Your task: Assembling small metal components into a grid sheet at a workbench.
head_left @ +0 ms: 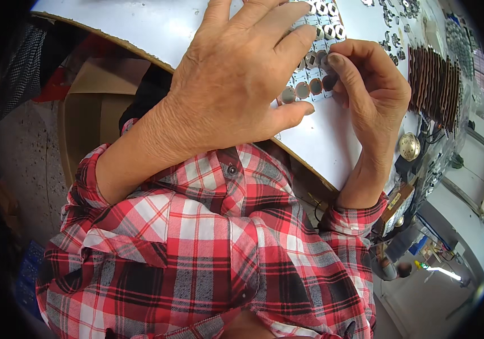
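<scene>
A panel of small pale circuit boards (311, 74) lies on the white tabletop with rows of round parts on it. Along its near edge runs a row of flat round discs (302, 90), some silvery with a coppery rim, one dark. Shiny metal clips (328, 31) with square openings fill the farther rows. My left hand (236, 73) is stretched palm down over the panel's left part, fingers apart, hiding much of it. At the panel's right side my right hand (369, 82) pinches thumb and forefinger together above the discs; what lies between the fingertips is largely hidden.
Loose small metal parts (391, 42) lie scattered at the far right. Beside them stands a dense row of brown strips (434, 87). A round metal object (409, 147) sits nearer. Below the table's left edge is an open cardboard box (92, 107). Another person (389, 270) appears in the background.
</scene>
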Tool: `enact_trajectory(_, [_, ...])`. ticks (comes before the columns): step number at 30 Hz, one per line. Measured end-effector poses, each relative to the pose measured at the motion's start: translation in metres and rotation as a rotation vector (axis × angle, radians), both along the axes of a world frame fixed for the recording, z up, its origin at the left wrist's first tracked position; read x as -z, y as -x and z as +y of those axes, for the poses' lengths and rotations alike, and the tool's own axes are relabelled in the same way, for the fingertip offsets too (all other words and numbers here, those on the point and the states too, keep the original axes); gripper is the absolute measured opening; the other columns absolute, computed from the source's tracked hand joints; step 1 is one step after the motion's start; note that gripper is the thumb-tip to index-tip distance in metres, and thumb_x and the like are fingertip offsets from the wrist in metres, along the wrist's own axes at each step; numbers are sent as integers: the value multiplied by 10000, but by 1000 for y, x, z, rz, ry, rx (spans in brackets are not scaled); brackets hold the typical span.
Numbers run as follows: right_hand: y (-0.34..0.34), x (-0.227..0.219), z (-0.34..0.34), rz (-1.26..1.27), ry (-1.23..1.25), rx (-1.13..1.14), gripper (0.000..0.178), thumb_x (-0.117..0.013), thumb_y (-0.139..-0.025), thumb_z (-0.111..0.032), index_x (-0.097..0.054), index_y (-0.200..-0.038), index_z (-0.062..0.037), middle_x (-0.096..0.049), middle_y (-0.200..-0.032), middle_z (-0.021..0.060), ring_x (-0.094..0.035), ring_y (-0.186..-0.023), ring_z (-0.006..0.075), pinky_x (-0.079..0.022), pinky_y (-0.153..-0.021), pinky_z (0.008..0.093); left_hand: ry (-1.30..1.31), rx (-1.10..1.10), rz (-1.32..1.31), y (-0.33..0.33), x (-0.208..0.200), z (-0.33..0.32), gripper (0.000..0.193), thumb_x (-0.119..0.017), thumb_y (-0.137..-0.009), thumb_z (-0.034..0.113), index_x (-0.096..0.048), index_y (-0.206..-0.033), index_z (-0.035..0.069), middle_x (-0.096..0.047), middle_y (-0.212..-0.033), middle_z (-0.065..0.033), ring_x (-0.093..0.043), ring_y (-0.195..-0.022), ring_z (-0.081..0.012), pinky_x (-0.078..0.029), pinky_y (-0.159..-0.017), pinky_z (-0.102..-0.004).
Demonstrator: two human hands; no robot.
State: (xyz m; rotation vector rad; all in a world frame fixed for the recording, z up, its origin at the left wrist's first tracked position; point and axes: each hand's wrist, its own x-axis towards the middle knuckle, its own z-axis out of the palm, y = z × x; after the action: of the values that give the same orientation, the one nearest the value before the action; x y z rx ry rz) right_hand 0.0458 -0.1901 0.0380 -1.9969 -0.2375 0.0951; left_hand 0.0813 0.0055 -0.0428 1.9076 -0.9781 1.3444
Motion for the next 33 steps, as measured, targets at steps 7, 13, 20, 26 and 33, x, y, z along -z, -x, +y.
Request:
enact_trajectory(7, [1,1,0,-37,71,-53,99,-701,-962,0,-720,-1057,21,-732,-891,27,-665,-757,57,-541,-654,195,-12,-9,41,2,-1,-1,710,-856,-717,416,-662,-1210,-57,-624,-1300,-262,-558,-1271,-437,-398,-1091,-576])
enact_trajectory(13, [2,2,1,-79,64,-38,118,-707,-949,20,-715,-1067,28,-737,-906,38,-698,-804,80,-577,-692,214,-24,-20,76,6,-3,-1,707,-857,-715,409,-662,-1213,-53,-623,-1304,-258,-557,-1275,-433,-396,-1094,-576])
enact_trajectory(20, [2,11,3,-163,10,-12,117,-702,-954,27,-713,-1071,31,-740,-909,41,-691,-792,73,-567,-661,207,-30,-28,113,8,-4,0,704,-857,-712,402,-662,-1217,-48,-623,-1310,-252,-556,-1279,-429,-393,-1098,-575])
enact_trajectory(26, [2,5,2,-88,-29,28,71,-717,-942,29,-711,-1013,29,-745,-892,47,-683,-760,70,-556,-648,203,-41,-47,146,6,-6,-1,701,-858,-709,395,-662,-1220,-44,-622,-1314,-248,-555,-1283,-425,-391,-1102,-574])
enact_trajectory(33, [2,2,-1,-39,-8,-1,62,-735,-931,22,-708,-986,32,-742,-866,49,-687,-727,81,-555,-643,208,-49,-50,184,12,-8,-1,698,-858,-707,387,-662,-1223,-39,-622,-1319,-243,-554,-1288,-420,-388,-1106,-574])
